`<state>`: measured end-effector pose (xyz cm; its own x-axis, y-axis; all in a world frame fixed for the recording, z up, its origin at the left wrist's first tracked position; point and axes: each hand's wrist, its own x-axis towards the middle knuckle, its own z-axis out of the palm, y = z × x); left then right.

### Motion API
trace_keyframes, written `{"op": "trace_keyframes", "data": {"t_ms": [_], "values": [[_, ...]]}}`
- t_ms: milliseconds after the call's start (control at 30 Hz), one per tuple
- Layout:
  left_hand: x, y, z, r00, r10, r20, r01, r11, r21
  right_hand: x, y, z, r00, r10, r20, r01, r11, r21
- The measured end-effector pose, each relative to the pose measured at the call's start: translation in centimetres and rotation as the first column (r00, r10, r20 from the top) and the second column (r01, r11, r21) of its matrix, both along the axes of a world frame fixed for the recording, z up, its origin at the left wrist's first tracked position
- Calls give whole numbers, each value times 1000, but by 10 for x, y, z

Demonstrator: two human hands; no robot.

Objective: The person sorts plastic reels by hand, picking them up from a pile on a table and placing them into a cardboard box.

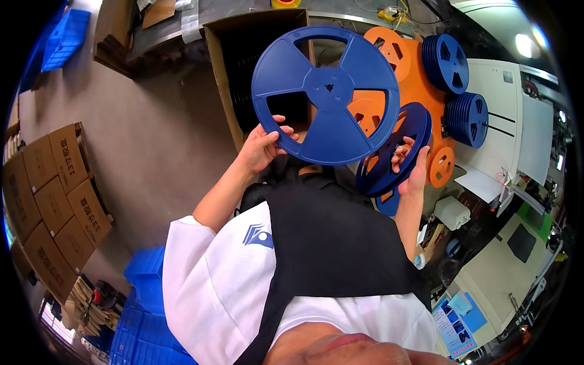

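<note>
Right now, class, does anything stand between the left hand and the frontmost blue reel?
Nothing visible does: the left hand touches the frontmost blue reel directly, gripping the lower-left part of its rim.

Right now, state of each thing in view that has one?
Large blue reel: raised, rim gripped by left hand
Second blue reel: tilted, held by right hand
Cardboard box: open
Cartons: stacked
Blue crates: stacked
Right-side blue reels: lined face to face
Lamp: lit
</note>
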<state>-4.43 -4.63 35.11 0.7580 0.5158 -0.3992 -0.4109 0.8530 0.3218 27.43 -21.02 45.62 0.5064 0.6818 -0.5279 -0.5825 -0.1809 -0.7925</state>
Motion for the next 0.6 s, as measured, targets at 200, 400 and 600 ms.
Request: {"op": "trace_keyframes", "data": {"t_ms": [200,400,600], "values": [[-7,0,-1,969,85,-232,-81,996,27,6,2,-5,998,-16,57,25,988,-154],[-19,14,-37,690,228,-687,-76,966,245,-14,10,-2,975,-48,215,116,940,-319],[-28,29,-113,289,454,-843,43,873,485,-19,2,-9,982,-116,150,162,922,-353]]}}
